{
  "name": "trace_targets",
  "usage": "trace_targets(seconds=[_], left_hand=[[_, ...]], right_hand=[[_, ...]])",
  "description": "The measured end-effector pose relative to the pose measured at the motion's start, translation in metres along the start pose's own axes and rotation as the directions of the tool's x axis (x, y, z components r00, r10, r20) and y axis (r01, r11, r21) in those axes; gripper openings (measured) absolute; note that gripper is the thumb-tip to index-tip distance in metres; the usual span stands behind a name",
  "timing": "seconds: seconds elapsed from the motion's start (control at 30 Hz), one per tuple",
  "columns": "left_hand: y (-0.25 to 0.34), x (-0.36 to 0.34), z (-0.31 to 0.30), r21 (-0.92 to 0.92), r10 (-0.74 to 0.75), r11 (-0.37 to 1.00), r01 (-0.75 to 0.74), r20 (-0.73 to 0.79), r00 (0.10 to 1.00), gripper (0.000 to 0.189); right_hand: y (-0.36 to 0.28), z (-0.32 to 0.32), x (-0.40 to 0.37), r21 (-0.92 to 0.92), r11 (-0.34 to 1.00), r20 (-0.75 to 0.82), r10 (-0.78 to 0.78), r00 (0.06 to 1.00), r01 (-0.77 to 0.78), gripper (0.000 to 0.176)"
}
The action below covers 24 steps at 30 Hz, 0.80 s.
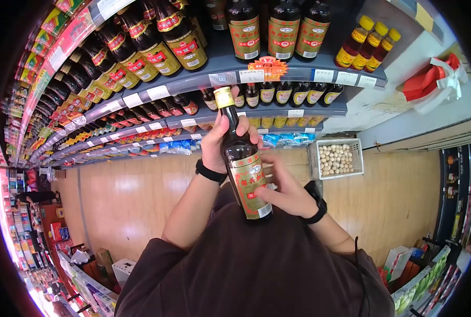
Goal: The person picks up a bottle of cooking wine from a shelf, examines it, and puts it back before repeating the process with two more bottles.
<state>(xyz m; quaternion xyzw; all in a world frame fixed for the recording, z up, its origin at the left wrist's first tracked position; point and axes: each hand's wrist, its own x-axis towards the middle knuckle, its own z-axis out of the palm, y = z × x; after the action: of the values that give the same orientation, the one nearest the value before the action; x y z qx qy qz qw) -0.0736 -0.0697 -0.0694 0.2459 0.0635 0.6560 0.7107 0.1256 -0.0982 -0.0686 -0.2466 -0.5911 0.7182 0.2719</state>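
A dark glass bottle (pixel 239 158) with a gold cap and a gold and red label is held tilted in front of my chest, its label facing up. My left hand (pixel 218 141) is wrapped round its neck and shoulder. My right hand (pixel 283 185) is at the lower right side of the bottle, with the thumb on the label and the other fingers partly hidden behind it. Similar bottles (pixel 283 34) with gold labels stand on the upper shelf (pixel 293 72) ahead.
Rows of dark bottles (pixel 182 45) line the curved shelves to the left. Three yellow-capped bottles (pixel 354 42) stand at the shelf's right end. A white crate (pixel 359 173) of round, pale items sits on the floor. A person (pixel 37 197) is at the far left.
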Motion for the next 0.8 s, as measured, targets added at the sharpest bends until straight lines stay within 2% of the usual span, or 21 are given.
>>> trace_targets(seconds=[0.03, 0.1, 0.13, 0.17, 0.23, 0.27, 0.3, 0.33, 0.37, 0.43, 0.5, 0.53, 0.57, 0.63, 0.7, 0.73, 0.77, 0.8], left_hand=[[-0.003, 0.001, -0.001, -0.002, -0.006, 1.0, 0.006, 0.004, 1.0, 0.069], [-0.009, -0.001, -0.002, -0.058, -0.037, 0.998, 0.032, -0.076, 0.996, 0.063], [-0.009, 0.001, -0.007, 0.018, -0.031, 0.999, 0.032, -0.07, 0.997, 0.054], [-0.008, 0.001, -0.007, 0.014, -0.033, 0.999, 0.034, -0.068, 0.997, 0.054], [-0.006, -0.002, -0.002, 0.249, -0.083, 0.957, 0.148, -0.253, 0.964, 0.047], [-0.008, -0.004, 0.004, 0.255, -0.076, 0.955, 0.152, -0.285, 0.955, 0.04], [-0.012, -0.006, 0.012, 0.248, -0.076, 0.957, 0.153, -0.293, 0.953, 0.04], [-0.015, -0.01, 0.02, 0.304, -0.06, 0.933, 0.192, -0.393, 0.917, 0.038], [-0.016, -0.013, 0.025, 0.362, -0.031, 0.903, 0.231, -0.481, 0.876, 0.036], [-0.019, -0.026, 0.025, 0.398, 0.008, 0.891, 0.217, -0.492, 0.871, 0.03], [-0.022, -0.03, 0.034, 0.575, 0.135, 0.782, 0.239, -0.532, 0.836, 0.025], [-0.019, -0.031, 0.038, 0.53, 0.109, 0.809, 0.254, -0.56, 0.821, 0.025], [-0.016, -0.03, 0.041, 0.576, 0.147, 0.785, 0.23, -0.533, 0.833, 0.025], [-0.01, -0.032, 0.037, 0.746, 0.248, 0.635, 0.199, -0.441, 0.863, 0.025], [-0.01, -0.032, 0.035, 0.835, 0.38, 0.548, 0.05, -0.302, 0.874, 0.033], [-0.006, -0.035, 0.035, 0.885, 0.389, 0.464, 0.032, -0.236, 0.891, 0.038], [0.0, -0.037, 0.034, 0.927, 0.391, 0.375, 0.015, -0.173, 0.904, 0.043], [0.006, -0.036, 0.036, 0.95, 0.375, 0.313, -0.012, -0.112, 0.92, 0.05]], right_hand=[[-0.001, 0.003, 0.004, 0.0, 1.0, -0.007, -0.001, 1.0, 0.001, 0.07], [-0.002, 0.008, 0.006, 0.246, 0.963, 0.149, 0.079, 0.986, -0.115, 0.072], [-0.004, 0.01, 0.007, 0.232, 0.965, 0.135, 0.094, 0.986, -0.123, 0.074], [-0.004, 0.012, 0.009, 0.231, 0.965, 0.131, 0.095, 0.987, -0.124, 0.074], [-0.001, 0.016, 0.011, 0.135, 0.991, -0.024, 0.004, 1.0, 0.0, 0.078], [0.003, 0.015, 0.013, 0.136, 0.991, -0.022, 0.008, 1.0, -0.005, 0.078], [0.008, 0.013, 0.015, 0.052, 0.999, -0.081, -0.012, 0.997, 0.016, 0.078], [0.012, 0.015, 0.013, -0.031, 0.999, -0.139, -0.035, 0.99, 0.031, 0.078], [0.013, 0.017, 0.012, -0.029, 0.999, -0.137, -0.032, 0.99, 0.029, 0.078], [0.011, 0.019, 0.014, -0.074, 0.997, -0.183, -0.021, 0.983, 0.007, 0.081], [0.011, 0.021, 0.016, -0.132, 0.991, -0.188, -0.052, 0.981, 0.027, 0.082], [0.01, 0.022, 0.017, -0.209, 0.976, -0.188, -0.099, 0.977, 0.058, 0.083], [0.01, 0.023, 0.019, -0.286, 0.954, -0.183, -0.151, 0.972, 0.094, 0.085], [0.01, 0.023, 0.026, -0.315, 0.94, -0.153, -0.189, 0.97, 0.133, 0.09], [-0.003, 0.02, 0.031, -0.412, 0.904, -0.138, -0.181, 0.974, 0.11, 0.086], [-0.016, 0.018, 0.034, -0.596, 0.785, -0.114, -0.287, 0.951, 0.166, 0.083], [-0.018, 0.018, 0.035, -0.698, 0.705, -0.144, -0.31, 0.94, 0.126, 0.081], [-0.026, 0.02, 0.034, -0.716, 0.689, -0.149, -0.308, 0.94, 0.113, 0.079]])
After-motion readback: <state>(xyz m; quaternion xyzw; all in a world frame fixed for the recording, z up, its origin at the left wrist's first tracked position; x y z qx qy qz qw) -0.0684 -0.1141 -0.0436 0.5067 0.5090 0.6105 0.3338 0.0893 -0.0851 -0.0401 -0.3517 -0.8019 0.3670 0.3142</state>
